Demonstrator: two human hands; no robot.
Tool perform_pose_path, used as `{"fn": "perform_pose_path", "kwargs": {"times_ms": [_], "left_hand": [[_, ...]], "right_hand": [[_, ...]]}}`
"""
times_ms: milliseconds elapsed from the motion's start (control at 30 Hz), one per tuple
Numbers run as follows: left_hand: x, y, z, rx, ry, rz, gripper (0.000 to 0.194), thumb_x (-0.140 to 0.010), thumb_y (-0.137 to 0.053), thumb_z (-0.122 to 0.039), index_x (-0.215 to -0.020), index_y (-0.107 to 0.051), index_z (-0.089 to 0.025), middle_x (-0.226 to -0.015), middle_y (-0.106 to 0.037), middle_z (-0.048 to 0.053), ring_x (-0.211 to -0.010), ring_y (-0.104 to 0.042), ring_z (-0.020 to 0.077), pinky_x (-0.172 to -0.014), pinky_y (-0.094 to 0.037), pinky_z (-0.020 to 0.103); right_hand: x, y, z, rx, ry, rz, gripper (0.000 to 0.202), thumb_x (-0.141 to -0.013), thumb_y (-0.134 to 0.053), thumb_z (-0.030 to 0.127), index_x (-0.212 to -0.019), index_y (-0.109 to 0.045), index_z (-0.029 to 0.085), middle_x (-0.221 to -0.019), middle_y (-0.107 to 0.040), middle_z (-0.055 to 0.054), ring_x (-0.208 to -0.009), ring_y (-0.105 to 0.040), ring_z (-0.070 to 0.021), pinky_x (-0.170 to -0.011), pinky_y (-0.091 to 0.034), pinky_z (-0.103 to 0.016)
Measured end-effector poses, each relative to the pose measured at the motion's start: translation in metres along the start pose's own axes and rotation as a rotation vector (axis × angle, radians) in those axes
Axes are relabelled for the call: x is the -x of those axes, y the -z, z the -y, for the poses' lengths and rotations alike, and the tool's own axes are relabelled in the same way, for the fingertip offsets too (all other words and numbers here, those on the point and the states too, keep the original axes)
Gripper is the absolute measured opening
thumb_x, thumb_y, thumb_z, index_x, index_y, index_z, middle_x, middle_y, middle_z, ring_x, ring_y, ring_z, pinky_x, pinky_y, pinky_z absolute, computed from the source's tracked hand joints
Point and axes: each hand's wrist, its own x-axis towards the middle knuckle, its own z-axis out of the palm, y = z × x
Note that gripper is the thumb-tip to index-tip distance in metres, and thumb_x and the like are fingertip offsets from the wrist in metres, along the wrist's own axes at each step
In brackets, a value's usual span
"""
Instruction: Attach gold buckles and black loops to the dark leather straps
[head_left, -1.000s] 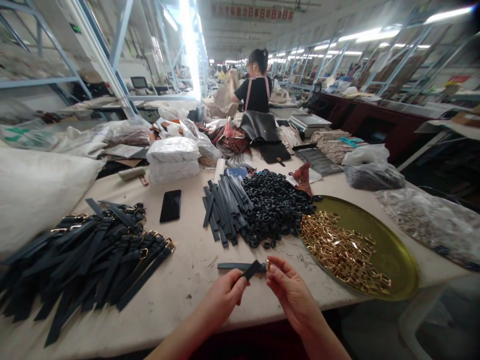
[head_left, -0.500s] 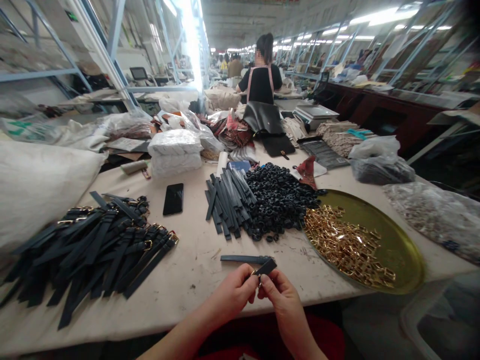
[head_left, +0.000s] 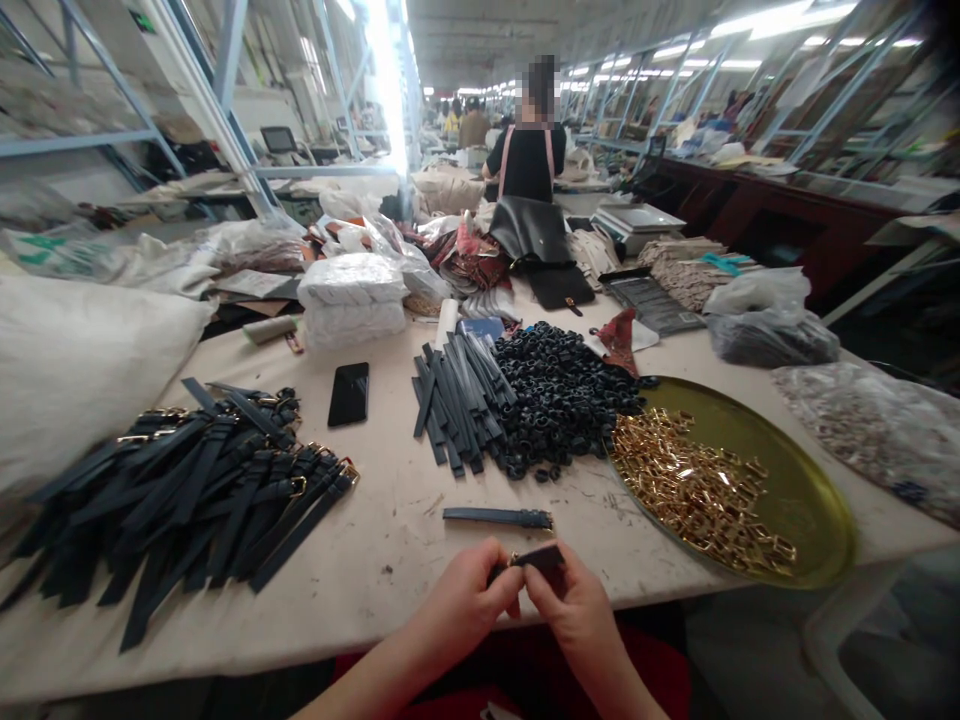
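Close together at the table's front edge, both my hands are closed on one dark strap (head_left: 541, 558). My left hand (head_left: 480, 582) pinches it near a small gold buckle (head_left: 514, 558), which the fingers partly cover. Thumb and fingers of my right hand (head_left: 566, 592) grip the strap's other part. Just beyond them a finished-looking buckled strap (head_left: 495, 516) lies flat on the table. Farther back are a pile of plain dark strips (head_left: 461, 400) and a heap of small black loops (head_left: 562, 400). Gold buckles (head_left: 690, 480) lie heaped on a round brass-coloured tray (head_left: 821, 520) at the right.
Many buckled straps (head_left: 187, 490) are piled at the left, beside a large white sack (head_left: 82, 360). A black phone (head_left: 349, 394) lies between the piles. Plastic-wrapped packs (head_left: 352, 300) and a black leather piece (head_left: 532, 235) stand at the back. A person (head_left: 529, 150) works beyond.
The strap in my hands has turned from slanting upward to lying nearly level. Both hands have dropped slightly toward me, uncovering more of the strap on the table.
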Motion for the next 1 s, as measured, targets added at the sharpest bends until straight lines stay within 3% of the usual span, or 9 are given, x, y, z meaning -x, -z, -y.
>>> {"fn": "perform_pose_path", "kwargs": {"times_ms": [100, 167, 233, 333, 400, 500, 667, 833, 1000], "left_hand": [[0.0, 0.004, 0.0, 0.029, 0.024, 0.089, 0.027, -0.075, -0.049, -0.043, -0.068, -0.05, -0.017, -0.053, -0.052, -0.005, -0.048, -0.04, 0.0081, -0.046, -0.027, 0.018], [-0.004, 0.006, 0.003, 0.07, 0.07, 0.084, 0.024, -0.072, -0.051, -0.04, -0.067, -0.048, -0.017, -0.049, -0.05, -0.006, -0.043, -0.038, 0.0073, -0.042, -0.026, 0.018], [-0.009, 0.006, 0.006, 0.168, 0.083, 0.053, 0.019, -0.07, -0.053, -0.034, -0.073, -0.047, -0.017, -0.048, -0.049, -0.007, -0.041, -0.039, 0.0072, -0.04, -0.028, 0.017], [-0.014, 0.006, 0.008, 0.271, -0.031, 0.067, 0.027, -0.071, -0.051, -0.028, -0.095, -0.048, -0.015, -0.056, -0.053, -0.005, -0.045, -0.046, 0.008, -0.044, -0.036, 0.018], [-0.016, 0.004, 0.01, 0.249, -0.08, 0.078, 0.025, -0.075, -0.048, -0.029, -0.095, -0.05, -0.014, -0.056, -0.053, -0.004, -0.045, -0.046, 0.0073, -0.045, -0.037, 0.018], [-0.021, 0.0, 0.014, 0.235, -0.048, 0.002, 0.022, -0.078, -0.044, -0.034, -0.083, -0.051, -0.014, -0.05, -0.051, -0.005, -0.039, -0.041, 0.0063, -0.04, -0.033, 0.017], [-0.026, 0.001, 0.02, 0.249, 0.018, -0.068, 0.022, -0.076, -0.044, -0.039, -0.075, -0.045, -0.017, -0.041, -0.046, -0.008, -0.031, -0.034, 0.0056, -0.033, -0.025, 0.016], [-0.028, 0.008, 0.011, 0.259, -0.041, -0.195, 0.026, -0.078, -0.042, -0.041, -0.076, -0.047, -0.016, -0.045, -0.046, -0.007, -0.034, -0.035, 0.0055, -0.034, -0.027, 0.016], [-0.025, 0.0, -0.005, 0.193, -0.072, -0.166, 0.028, -0.079, -0.041, -0.042, -0.076, -0.051, -0.016, -0.047, -0.045, -0.006, -0.038, -0.036, 0.0064, -0.037, -0.028, 0.017]], "right_hand": [[0.0, 0.001, 0.002, -0.173, -0.115, 0.145, 0.028, -0.067, -0.062, 0.045, -0.066, -0.053, 0.018, -0.054, -0.05, 0.003, -0.052, -0.044, -0.0118, -0.052, -0.035, -0.024], [0.0, 0.002, 0.006, -0.22, -0.077, 0.172, 0.027, -0.066, -0.064, 0.043, -0.066, -0.053, 0.018, -0.056, -0.051, 0.003, -0.053, -0.044, -0.0113, -0.053, -0.035, -0.024], [-0.003, 0.007, 0.012, -0.194, -0.014, 0.23, 0.025, -0.068, -0.062, 0.042, -0.068, -0.055, 0.018, -0.06, -0.054, 0.002, -0.057, -0.046, -0.012, -0.055, -0.036, -0.024], [-0.022, 0.024, 0.018, -0.011, 0.046, 0.324, 0.028, -0.077, -0.05, 0.044, -0.076, -0.058, 0.017, -0.061, -0.055, 0.0, -0.059, -0.049, -0.0137, -0.058, -0.039, -0.026], [-0.045, 0.036, 0.019, 0.223, 0.126, 0.194, 0.028, -0.081, -0.043, 0.042, -0.08, -0.058, 0.018, -0.062, -0.054, 0.0, -0.06, -0.05, -0.015, -0.06, -0.04, -0.027], [-0.082, 0.044, 0.016, 0.48, 0.232, -0.041, 0.012, -0.075, -0.051, 0.028, -0.075, -0.059, 0.02, -0.074, -0.055, -0.003, -0.073, -0.052, -0.0184, -0.07, -0.037, -0.03], [-0.108, 0.035, 0.014, 0.495, 0.24, -0.067, 0.009, -0.066, -0.058, 0.016, -0.058, -0.054, 0.02, -0.071, -0.05, -0.002, -0.073, -0.048, -0.0183, -0.07, -0.035, -0.029], [-0.083, 0.032, 0.023, 0.291, 0.162, 0.086, 0.018, -0.071, -0.057, 0.037, -0.067, -0.055, 0.02, -0.062, -0.048, 0.002, -0.059, -0.045, -0.0146, -0.057, -0.037, -0.026], [-0.045, 0.022, 0.024, -0.497, -0.15, 0.309, 0.022, -0.068, -0.065, 0.037, -0.073, -0.055, 0.018, -0.061, -0.047, 0.004, -0.053, -0.04, -0.0086, -0.053, -0.034, -0.022]]}}
